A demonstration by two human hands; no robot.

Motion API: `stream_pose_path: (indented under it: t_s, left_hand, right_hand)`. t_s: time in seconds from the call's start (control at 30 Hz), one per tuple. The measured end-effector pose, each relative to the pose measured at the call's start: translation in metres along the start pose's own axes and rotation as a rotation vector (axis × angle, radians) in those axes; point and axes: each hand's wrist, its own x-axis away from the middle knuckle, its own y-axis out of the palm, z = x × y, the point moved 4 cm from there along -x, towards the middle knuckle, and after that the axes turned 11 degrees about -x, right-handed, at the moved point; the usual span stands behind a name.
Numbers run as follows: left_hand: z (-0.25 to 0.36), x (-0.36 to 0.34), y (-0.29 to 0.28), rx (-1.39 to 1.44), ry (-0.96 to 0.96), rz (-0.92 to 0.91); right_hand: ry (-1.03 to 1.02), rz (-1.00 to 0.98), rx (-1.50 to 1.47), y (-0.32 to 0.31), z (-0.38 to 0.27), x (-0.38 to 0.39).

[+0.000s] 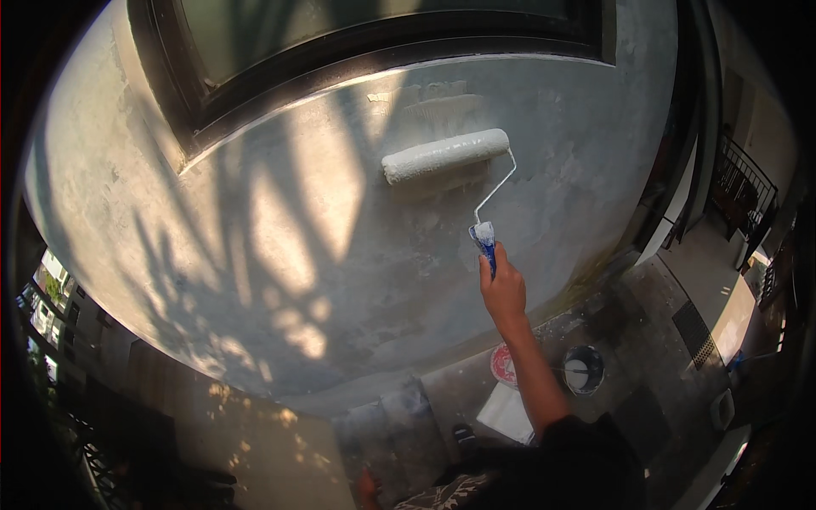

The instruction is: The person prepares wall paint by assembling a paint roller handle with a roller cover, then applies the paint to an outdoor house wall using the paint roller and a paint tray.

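My right hand (504, 287) is closed round the blue, paint-splashed handle of a paint roller (446, 156). Its thick white sleeve lies slightly tilted at the grey wall (408, 280), below a window; whether it presses on the wall I cannot tell. Patches of wet, pale paint (442, 105) show above the sleeve, with more just beneath it. Low in the view, my left hand (368, 488) hangs beside my body, dim and partly cut off, so its fingers cannot be made out.
A dark-framed window (382, 72) tops the wall. By my right forearm on the floor are a dark bucket (600, 367) holding something white, a red and white round lid (501, 365) and a white flat rectangular thing (505, 414). A railing (748, 178) stands far right.
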Motion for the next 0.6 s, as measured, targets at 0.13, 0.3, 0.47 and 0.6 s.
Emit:
stream_pose_path:
  t_s: [0.13, 0.3, 0.47, 0.6]
  left_hand:
    - [0.009, 0.008, 0.006, -0.032, -0.001, -0.016]
    - [0.023, 0.004, -0.007, -0.044, -0.009, 0.024]
    - [0.009, 0.001, -0.014, -0.104, -0.059, 0.02]
    - [-0.03, -0.038, -0.054, -0.341, 0.293, 0.054]
  right_hand:
    - [0.079, -0.069, 0.061, 0.019, 0.054, 0.057]
    - [0.08, -0.064, 0.071, 0.032, 0.098, 0.099]
    - [0.054, -0.012, 0.082, 0.014, 0.105, 0.073]
    - [-0.05, 0.034, -0.025, 0.027, 0.033, 0.022]
